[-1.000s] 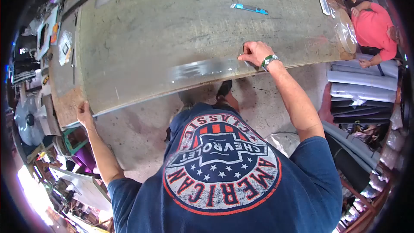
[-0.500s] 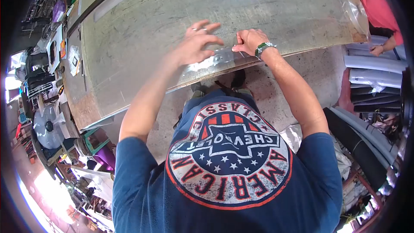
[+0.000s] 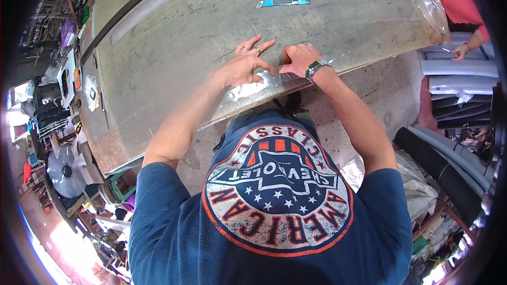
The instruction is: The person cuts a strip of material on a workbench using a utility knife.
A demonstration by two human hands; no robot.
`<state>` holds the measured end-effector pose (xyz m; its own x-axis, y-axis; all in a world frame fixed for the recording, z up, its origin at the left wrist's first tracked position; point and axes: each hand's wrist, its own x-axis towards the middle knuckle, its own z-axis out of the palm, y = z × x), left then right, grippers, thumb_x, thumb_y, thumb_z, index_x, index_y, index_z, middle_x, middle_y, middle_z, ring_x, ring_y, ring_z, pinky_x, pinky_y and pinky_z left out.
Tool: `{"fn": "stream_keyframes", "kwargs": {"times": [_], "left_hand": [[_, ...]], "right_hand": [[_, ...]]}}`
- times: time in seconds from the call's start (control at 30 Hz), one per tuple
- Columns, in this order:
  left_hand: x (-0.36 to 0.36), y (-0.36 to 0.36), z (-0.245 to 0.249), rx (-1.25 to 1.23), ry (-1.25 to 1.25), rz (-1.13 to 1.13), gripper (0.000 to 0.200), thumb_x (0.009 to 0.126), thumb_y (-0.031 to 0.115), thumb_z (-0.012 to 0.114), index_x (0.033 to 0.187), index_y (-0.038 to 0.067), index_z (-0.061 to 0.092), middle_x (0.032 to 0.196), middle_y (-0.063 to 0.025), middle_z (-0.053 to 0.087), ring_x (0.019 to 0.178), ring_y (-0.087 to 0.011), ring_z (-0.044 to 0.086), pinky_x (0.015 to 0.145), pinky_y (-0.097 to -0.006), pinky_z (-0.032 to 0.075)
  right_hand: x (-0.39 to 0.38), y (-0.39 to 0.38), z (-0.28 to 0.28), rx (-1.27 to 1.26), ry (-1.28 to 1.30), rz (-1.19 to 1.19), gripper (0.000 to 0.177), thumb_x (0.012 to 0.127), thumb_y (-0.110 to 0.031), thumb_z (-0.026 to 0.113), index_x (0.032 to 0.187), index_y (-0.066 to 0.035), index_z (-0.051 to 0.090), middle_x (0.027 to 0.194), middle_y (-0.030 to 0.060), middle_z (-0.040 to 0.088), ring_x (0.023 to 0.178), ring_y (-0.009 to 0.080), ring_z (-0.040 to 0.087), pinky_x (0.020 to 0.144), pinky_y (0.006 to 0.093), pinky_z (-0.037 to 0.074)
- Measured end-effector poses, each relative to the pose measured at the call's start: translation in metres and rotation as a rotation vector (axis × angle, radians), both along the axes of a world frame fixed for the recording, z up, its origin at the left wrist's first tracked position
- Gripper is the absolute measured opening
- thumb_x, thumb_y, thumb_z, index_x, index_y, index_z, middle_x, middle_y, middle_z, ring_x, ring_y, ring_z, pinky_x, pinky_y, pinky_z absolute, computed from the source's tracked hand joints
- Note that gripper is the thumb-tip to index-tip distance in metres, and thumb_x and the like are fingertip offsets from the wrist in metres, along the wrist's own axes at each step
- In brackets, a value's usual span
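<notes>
A clear plastic sheet [image 3: 244, 92] lies over the near edge of the worktable, shining where light falls on it. My left hand [image 3: 245, 67] rests on it with fingers spread and a ring showing; its thumb and index finger curve toward the sheet's edge strip. Close beside it, my right hand [image 3: 301, 59], with a beaded bracelet on the wrist, has thumb and bent fingers closed at the sheet. The exact spot between its fingertips is too small to make out. Farther back on the table lies a blue and black utility knife [image 3: 283, 2].
The worktable [image 3: 174, 37] has a scuffed surface and a long dark bar [image 3: 132, 10] across its left part. Rolls of material [image 3: 459, 82] are stacked at right. Another person in a pink top [image 3: 462, 0] stands at the far right. Cluttered shelves line the left.
My left hand has come down onto the sheet and closer to my right hand. The right hand has shifted slightly left. The view has turned a little; the other person's hand has moved.
</notes>
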<state>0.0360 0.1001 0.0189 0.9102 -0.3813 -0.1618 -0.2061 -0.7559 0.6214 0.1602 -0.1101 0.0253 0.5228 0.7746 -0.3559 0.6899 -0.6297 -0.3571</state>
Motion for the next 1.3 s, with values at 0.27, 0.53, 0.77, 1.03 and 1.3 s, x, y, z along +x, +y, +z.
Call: {"fn": "stream_keyframes", "kwargs": {"times": [0.27,0.53,0.77,1.03,1.3], "left_hand": [[0.004,0.004,-0.004,0.048,0.007,0.002,0.052,0.070,0.023,0.089,0.117,0.040,0.076,0.173,0.0003,0.022,0.159,-0.0404,0.009,0.128,-0.0609,0.011],[0.007,0.000,0.002,0.034,0.076,0.035,0.050,0.068,0.021,0.090,0.114,0.037,0.078,0.173,0.0055,0.022,0.160,-0.0369,0.007,0.129,-0.0596,0.011],[0.007,-0.004,0.004,0.038,0.077,0.066,0.049,0.064,0.018,0.090,0.111,0.031,0.080,0.171,0.0032,0.027,0.160,-0.0370,0.008,0.129,-0.0604,0.012],[0.005,-0.001,0.002,0.005,0.050,0.056,0.051,0.062,0.016,0.090,0.110,0.030,0.080,0.171,0.0018,0.028,0.159,-0.0390,0.010,0.128,-0.0603,0.015],[0.005,0.001,0.002,0.025,0.072,0.036,0.048,0.067,0.018,0.089,0.112,0.029,0.080,0.172,-0.0014,0.026,0.159,-0.0411,0.009,0.128,-0.0620,0.012]], "right_hand": [[0.026,-0.015,0.002,0.055,0.054,-0.041,0.042,0.080,-0.048,0.081,0.099,-0.012,0.074,0.097,0.0136,0.077,0.101,0.0334,0.072,0.091,0.0465,0.052],[0.136,0.005,-0.040,0.500,-0.420,-0.154,0.029,0.094,-0.025,0.071,0.118,-0.010,0.070,0.124,0.0130,0.064,0.116,0.0363,0.060,0.094,0.0493,0.050],[0.165,0.006,-0.060,0.493,-0.242,-0.112,0.025,0.089,-0.022,0.078,0.110,-0.012,0.069,0.114,0.0124,0.066,0.113,0.0370,0.057,0.094,0.0496,0.049],[0.083,-0.081,0.024,0.590,0.942,-0.587,0.041,0.093,-0.013,0.078,0.128,0.001,0.062,0.085,0.0006,0.069,0.074,0.0085,0.064,0.063,0.0239,0.051],[0.071,-0.035,0.053,0.761,0.547,-0.537,0.043,0.092,-0.020,0.081,0.122,0.006,0.068,0.086,0.0019,0.071,0.071,0.0092,0.063,0.066,0.0228,0.051]]}}
